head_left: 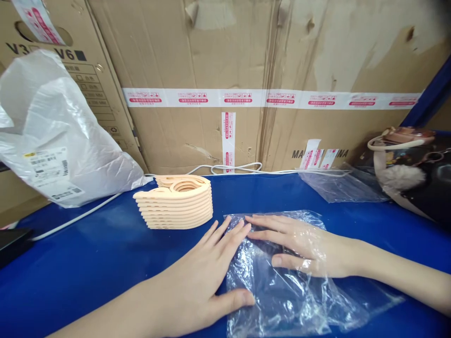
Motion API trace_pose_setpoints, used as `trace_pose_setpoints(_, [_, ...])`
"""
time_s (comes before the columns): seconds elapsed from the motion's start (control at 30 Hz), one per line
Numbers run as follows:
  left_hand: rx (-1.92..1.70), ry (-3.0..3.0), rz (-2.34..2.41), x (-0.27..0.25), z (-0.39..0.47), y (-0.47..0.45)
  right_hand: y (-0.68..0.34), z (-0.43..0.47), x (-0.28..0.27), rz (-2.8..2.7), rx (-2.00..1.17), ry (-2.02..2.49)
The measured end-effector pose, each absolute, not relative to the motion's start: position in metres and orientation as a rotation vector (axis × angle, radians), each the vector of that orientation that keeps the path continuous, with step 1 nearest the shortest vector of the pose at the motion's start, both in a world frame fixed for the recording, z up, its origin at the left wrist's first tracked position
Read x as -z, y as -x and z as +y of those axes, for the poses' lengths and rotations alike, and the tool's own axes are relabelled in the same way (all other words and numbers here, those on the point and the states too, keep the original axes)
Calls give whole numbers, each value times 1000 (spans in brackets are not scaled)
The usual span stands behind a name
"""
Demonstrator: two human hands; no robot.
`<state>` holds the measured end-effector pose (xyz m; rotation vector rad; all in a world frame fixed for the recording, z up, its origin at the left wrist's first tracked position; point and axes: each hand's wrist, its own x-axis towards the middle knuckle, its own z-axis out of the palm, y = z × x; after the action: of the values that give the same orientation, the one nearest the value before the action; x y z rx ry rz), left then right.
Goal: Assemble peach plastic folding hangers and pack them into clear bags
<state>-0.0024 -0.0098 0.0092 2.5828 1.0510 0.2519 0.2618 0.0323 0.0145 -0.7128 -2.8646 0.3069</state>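
Note:
A clear plastic bag (278, 295) lies flat and wrinkled on the blue table. Resting on its left edge is my left hand (207, 277), fingers stretched out and thumb apart. My right hand (299, 244) lies over the bag's upper part, fingers extended to the left. Glints of film cross the back of this hand, so part of it seems to be under the plastic. The fingertips of both hands nearly meet. Just beyond my left hand stands a neat stack of peach plastic pieces (176, 206) that look like clothes hangers.
A white plastic package (59, 126) with a label stands at the left, near a dark flat object (14, 244). Large cardboard (197, 136) walls the back, with a white cable (232, 167) along its foot. Another clear bag (338, 185) and a dark handbag (423, 173) lie at the right.

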Motion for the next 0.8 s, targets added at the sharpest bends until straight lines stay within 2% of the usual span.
trace_pose_setpoints(0.13, [-342,-2572,1198,-4,-13,-1,-264,32,-12,-2864,-264,718])
trace_pose_setpoints(0.33, [-218,-2524,1160,-6,-5,4,-266,28,-12,-2889,-232,723])
trace_pose_setpoints(0.57, [-302,-2537,1226,-8,-12,1,-268,25,-14,-2921,-240,806])
trace_pose_setpoints(0.8, [-355,-2587,1294,-8,-19,0,-271,25,-11,-2863,-221,703])
